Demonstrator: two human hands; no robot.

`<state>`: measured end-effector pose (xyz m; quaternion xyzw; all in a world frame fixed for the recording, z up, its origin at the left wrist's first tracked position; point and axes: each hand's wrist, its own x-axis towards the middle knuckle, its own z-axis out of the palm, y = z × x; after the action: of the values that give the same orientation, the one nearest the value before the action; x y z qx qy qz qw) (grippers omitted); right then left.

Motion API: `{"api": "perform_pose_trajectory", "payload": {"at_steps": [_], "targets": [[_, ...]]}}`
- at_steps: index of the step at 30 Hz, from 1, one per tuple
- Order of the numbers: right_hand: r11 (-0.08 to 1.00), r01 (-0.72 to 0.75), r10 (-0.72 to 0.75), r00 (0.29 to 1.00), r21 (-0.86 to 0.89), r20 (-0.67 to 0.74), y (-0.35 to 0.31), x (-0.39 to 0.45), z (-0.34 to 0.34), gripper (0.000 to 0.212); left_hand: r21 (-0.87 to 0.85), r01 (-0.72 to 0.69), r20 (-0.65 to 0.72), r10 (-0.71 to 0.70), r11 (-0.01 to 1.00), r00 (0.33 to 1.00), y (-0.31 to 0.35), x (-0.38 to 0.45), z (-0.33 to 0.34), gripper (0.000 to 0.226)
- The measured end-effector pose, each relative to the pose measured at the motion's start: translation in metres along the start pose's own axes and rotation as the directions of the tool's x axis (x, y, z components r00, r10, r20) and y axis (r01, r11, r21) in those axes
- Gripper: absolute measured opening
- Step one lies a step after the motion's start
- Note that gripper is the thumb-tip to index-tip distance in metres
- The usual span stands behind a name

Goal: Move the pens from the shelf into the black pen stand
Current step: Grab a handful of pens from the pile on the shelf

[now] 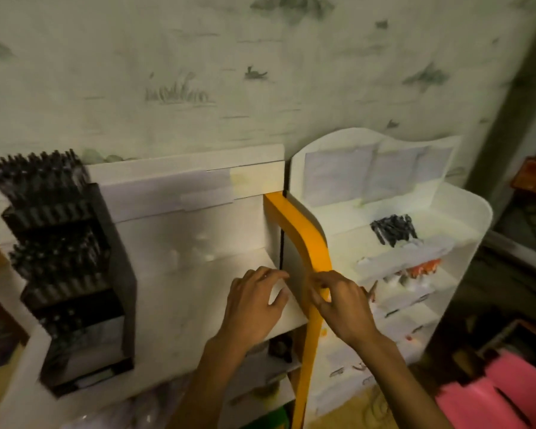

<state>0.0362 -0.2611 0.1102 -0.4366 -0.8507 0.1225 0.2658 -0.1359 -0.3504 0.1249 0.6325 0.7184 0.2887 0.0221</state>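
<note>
Head view was blurry: black pens [392, 229] lay on white shelf [464, 218], tiered black pen stand [65, 267] far left. Left hand [254, 305] loose, empty; right hand [341, 308] curled, contents unclear. I'd have reached right, pinched a few pens mid-barrel.

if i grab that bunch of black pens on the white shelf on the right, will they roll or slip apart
Probably some of both. The black pens lie in a loose pile on a flat tier of the white shelf, not bundled, so a grab would likely scatter a few. They look slim and round, so strays may roll. They should be light and stiff. The picture is blurred, so detail is unsure.
</note>
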Motion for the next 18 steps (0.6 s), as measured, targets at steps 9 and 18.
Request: {"api": "perform_pose_trajectory", "payload": {"at_steps": [9,18], "targets": [[0.995,-0.103,0.104,0.993,0.010,-0.058,0.133,0.003,-0.058,0.027,-0.008,-0.060,0.008,0.060,0.998,0.998,0.106,0.061,0.084,0.031],[0.984,-0.176,0.175,0.984,-0.037,-0.029,0.254,0.033,-0.071,0.031,0.056,-0.051,0.101,0.045,0.997,0.994,0.157,0.143,0.170,0.037]]}}
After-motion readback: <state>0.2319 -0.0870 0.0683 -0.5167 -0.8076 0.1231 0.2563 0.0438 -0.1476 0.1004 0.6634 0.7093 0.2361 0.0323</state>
